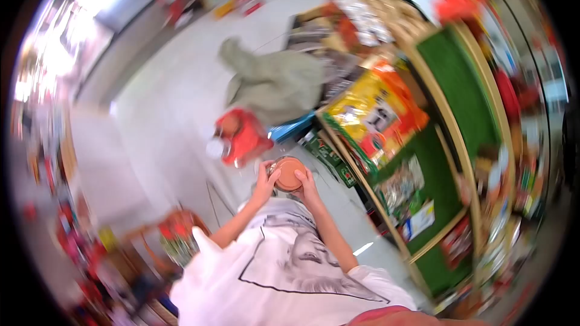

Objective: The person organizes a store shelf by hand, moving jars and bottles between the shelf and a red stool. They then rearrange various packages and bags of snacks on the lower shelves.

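Note:
Close in front of my white shirt I hold a jar (289,174) with a round orange-brown lid; its sides look clear, and its contents are blurred. On its left side, my left hand (266,180) is closed around it with the thumb near the lid's edge. From the other side my right hand (307,185) grips it, thumb on the lid. Just beyond the hands is a red container (246,137) with a whitish cap. Behind that a grey-green cloth or sack (275,84) lies against the display.
To the right, a wooden display stand (444,163) with green-lined shelves holds packets. A large yellow and orange bag (377,115) lies on its near end, above a dark green box (329,158). Pale floor tiles (163,108) stretch leftward. Blurred goods (175,238) stand at lower left.

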`<state>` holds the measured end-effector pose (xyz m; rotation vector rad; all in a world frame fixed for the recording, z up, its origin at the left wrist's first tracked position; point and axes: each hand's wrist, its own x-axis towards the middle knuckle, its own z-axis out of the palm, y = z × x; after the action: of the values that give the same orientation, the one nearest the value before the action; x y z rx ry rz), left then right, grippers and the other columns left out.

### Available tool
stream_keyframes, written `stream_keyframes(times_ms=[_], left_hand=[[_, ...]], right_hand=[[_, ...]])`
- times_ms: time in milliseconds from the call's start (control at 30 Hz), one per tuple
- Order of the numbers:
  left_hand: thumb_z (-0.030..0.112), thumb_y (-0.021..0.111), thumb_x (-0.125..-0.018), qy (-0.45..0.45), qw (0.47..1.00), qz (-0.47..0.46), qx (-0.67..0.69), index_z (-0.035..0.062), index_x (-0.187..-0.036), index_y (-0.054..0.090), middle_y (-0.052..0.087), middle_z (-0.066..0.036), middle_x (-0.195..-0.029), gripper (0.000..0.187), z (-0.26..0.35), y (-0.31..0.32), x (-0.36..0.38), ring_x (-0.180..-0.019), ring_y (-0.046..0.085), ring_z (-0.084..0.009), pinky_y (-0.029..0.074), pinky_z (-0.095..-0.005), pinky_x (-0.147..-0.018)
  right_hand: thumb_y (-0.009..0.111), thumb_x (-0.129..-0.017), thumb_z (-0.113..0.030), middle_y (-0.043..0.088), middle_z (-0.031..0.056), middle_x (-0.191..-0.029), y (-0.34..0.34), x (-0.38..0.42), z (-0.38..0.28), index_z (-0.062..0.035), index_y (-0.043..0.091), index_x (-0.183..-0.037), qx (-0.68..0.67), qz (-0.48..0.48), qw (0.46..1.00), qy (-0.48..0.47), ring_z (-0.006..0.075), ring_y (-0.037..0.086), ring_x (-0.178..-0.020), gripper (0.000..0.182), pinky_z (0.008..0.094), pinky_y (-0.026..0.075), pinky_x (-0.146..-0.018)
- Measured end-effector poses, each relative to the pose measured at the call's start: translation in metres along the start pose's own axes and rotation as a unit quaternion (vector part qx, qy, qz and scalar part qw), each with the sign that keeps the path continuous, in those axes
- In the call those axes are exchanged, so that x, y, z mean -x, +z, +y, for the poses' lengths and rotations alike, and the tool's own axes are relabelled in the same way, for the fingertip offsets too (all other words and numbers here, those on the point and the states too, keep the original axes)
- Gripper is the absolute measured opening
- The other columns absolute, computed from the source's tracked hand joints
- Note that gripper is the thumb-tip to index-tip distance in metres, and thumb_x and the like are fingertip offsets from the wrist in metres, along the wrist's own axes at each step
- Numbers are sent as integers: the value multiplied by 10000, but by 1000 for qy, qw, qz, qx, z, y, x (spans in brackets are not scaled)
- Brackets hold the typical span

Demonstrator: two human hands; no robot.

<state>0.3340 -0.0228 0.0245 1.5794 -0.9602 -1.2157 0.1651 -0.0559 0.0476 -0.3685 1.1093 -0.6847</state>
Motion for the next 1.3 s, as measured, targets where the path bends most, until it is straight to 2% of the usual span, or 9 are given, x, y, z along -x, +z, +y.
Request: stream_keyframes(times_ms=[167, 200, 333, 500, 567, 700, 767, 1100, 1300], left_hand=[[446, 516, -989, -192, 975, 19, 111, 26, -1286, 438, 556, -145, -1184, 520, -72, -78, 16, -1104, 534, -210, 414, -311, -990], [531, 529, -955, -253, 959, 7, 127, 74, -1346, 404, 524, -131, -1246, 614, -77, -86, 14, -1155, 512, -216, 432, -333, -978], [599, 607, -876, -369, 849, 138, 353, -6, -1327, 412, 504, -188, -1287, 779, -77, -99, -7, -1182, 516, -259, 474, -350, -926], [514, 706, -840, -257, 859, 258, 361, -58, -1349, 383, 469, -219, -1322, 831, -134, -101, -78, -1234, 479, -277, 456, -376, -969], [463, 744, -824, -209, 863, 326, 325, -81, -1361, 365, 465, -226, -1322, 853, -141, -106, -111, -1229, 482, -276, 443, -374, -983], [405, 774, -811, -129, 854, 420, 279, -102, -1390, 334, 461, -233, -1328, 886, -149, -120, -176, -1229, 480, -301, 391, -381, -1035], [397, 764, -822, -123, 846, 450, 256, -104, -1399, 323, 456, -241, -1335, 883, -166, -123, -203, -1239, 468, -316, 369, -392, -1057], [441, 649, -909, -119, 863, 385, 305, -81, -1484, 205, 353, -262, -1472, 894, -202, -134, -223, -1374, 354, -307, 288, -368, -1120], [471, 613, -926, -122, 861, 373, 325, -52, -1484, 232, 385, -223, -1461, 854, -195, -142, -226, -1362, 371, -302, 301, -354, -1109]], right_hand=[[737, -782, -514, 455, 178, -1312, 32, -49, 101, -129, 266, -1428, 209, 26, 974, 87, 319, 573, -1079, 887, 425, 534, -794], [750, -773, -508, 450, 183, -1314, 40, -56, 101, -129, 264, -1427, 228, 37, 968, 101, 312, 563, -1082, 897, 427, 526, -799], [795, -750, -451, 424, 163, -1346, 73, -108, 109, -114, 252, -1427, 285, 46, 952, 106, 279, 526, -1130, 930, 433, 491, -848], [812, -740, -436, 439, 133, -1352, 109, -205, 109, -83, 299, -1422, 261, 21, 962, 76, 252, 516, -1131, 924, 381, 492, -818], [732, -811, -426, 485, 120, -1309, 125, -245, 108, -112, 355, -1402, 257, 20, 964, 67, 271, 531, -1140, 768, 415, 495, -875], [647, -873, -438, 532, 129, -1302, 168, -315, 110, -34, 436, -1357, 94, -95, 987, 85, 249, 539, -1179, 665, 405, 447, -1012], [671, -858, -412, 525, 127, -1287, 173, -348, 124, -59, 417, -1365, 60, -91, 990, 86, 245, 548, -1147, 668, 411, 487, -946], [671, -885, -330, 553, 107, -1260, 171, -368, 135, -49, 449, -1361, 120, -61, 986, 96, 232, 570, -1111, 596, 372, 498, -923], [671, -898, -320, 558, 89, -1257, 185, -367, 135, -49, 481, -1333, 136, -71, 988, 28, 204, 555, -1113, 547, 347, 479, -917]])
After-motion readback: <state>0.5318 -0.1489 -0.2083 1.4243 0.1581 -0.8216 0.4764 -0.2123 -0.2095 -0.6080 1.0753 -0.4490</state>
